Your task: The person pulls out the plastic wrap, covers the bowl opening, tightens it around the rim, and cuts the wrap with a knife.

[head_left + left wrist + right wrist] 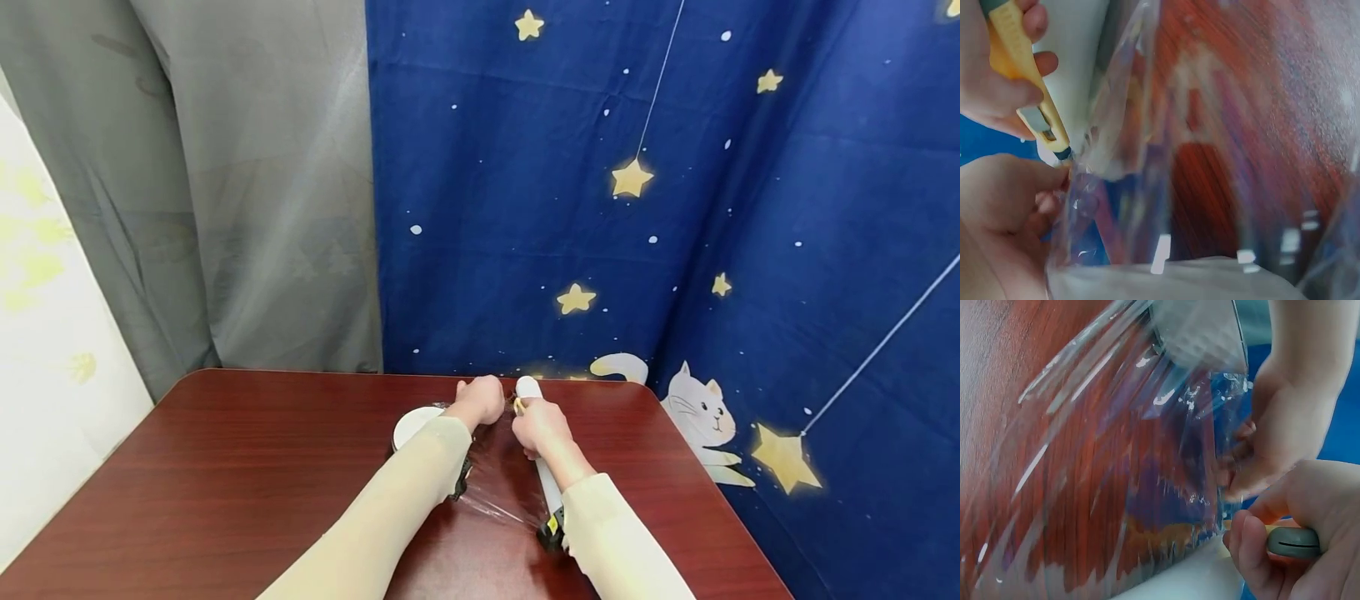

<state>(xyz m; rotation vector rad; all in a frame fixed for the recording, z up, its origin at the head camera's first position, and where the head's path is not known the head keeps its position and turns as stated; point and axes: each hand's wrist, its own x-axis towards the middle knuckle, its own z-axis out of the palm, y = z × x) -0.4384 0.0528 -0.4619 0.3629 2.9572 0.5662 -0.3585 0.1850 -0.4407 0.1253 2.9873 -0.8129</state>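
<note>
We see one yellow cutter knife (pixel 1017 53) above the table, with a grey slider on its side and a grey-green end that has a slot. The right hand (pixel 542 427) is closed around its handle, and the dark tip points to the edge of one sheet of clear film (pixel 1147 456). The left hand (pixel 483 400) has its fingers curled and grips this film edge, just beside the knife tip. So we count two hands, both closed, each on its own thing.

The film is spread with many creases over the table. On one side of it lies one long white roll (pixel 550 483), below the right hand. On the other side, partly behind the left forearm, is one white round thing (pixel 412 427); we cannot tell exactly what it is.

Each wrist carries a black device; the one at the right (pixel 551 532) shows a yellow patch, too small for us to read. Both sleeves are cream.

Under all this is one dark red table (pixel 300 467) with wood grain. Behind it we see a grey curtain (pixel 277 183) and a blue curtain (pixel 510 192), printed with yellow stars and a white cat (pixel 697 408).
</note>
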